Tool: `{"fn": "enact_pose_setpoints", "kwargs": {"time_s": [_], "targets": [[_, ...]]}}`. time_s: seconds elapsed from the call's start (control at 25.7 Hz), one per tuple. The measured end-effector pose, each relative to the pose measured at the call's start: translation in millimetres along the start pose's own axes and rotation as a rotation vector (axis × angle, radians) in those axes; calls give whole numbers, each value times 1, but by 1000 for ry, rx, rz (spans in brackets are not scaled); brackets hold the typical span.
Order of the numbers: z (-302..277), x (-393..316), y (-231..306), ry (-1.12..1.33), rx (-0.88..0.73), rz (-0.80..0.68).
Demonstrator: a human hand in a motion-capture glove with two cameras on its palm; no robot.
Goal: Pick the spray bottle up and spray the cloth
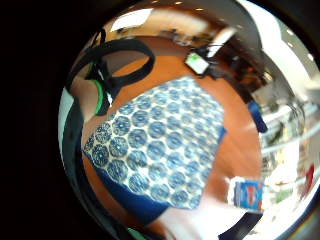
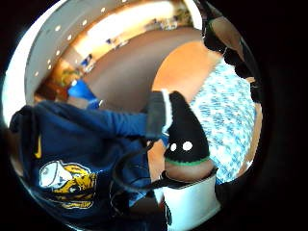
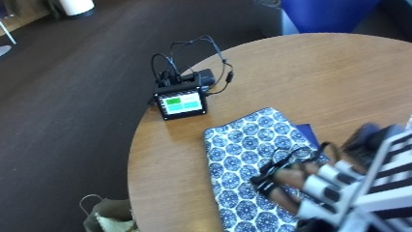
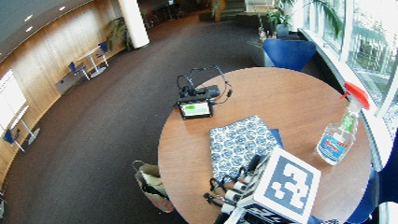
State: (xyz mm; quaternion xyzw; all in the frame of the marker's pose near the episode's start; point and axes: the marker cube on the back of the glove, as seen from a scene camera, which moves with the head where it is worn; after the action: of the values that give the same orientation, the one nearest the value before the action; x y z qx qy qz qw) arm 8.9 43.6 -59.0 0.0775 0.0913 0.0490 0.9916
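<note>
A blue-and-white patterned cloth (image 3: 248, 150) (image 4: 239, 140) (image 1: 160, 145) (image 2: 226, 115) lies flat on the round wooden table (image 3: 322, 77) (image 4: 280, 93). The clear spray bottle (image 4: 339, 133) with a red trigger top and blue label stands upright near the table's right edge, well away from the cloth; in the little finger side palm view the spray bottle (image 1: 248, 194) shows beyond the cloth's corner. My gloved right hand (image 3: 286, 176) (image 4: 242, 179) hangs over the near end of the cloth with fingers relaxed, holding nothing. The gloved thumb (image 2: 185, 130) sticks out free.
A small black device with a lit green screen (image 3: 182, 103) (image 4: 195, 108) (image 1: 196, 62) and cables sits at the table's far left edge. A bag (image 3: 109, 217) (image 4: 149, 184) stands on the floor beside the table. A blue chair (image 4: 289, 51) is behind it.
</note>
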Motion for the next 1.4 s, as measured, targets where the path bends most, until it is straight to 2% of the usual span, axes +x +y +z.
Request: {"fn": "enact_pose_setpoints", "kwargs": {"time_s": [0.19,0.31,0.43,0.7,0.78,0.86,1.01,1.17,1.4], "targets": [[-83,44,36,134,269,217],[-112,81,62,177,392,368],[-114,123,71,105,426,533],[-85,213,63,-188,387,890],[-65,223,42,-258,361,896],[-39,225,15,-329,351,836],[3,219,-22,-548,428,748],[29,216,-28,-782,484,788],[49,226,-21,-876,463,813]]}}
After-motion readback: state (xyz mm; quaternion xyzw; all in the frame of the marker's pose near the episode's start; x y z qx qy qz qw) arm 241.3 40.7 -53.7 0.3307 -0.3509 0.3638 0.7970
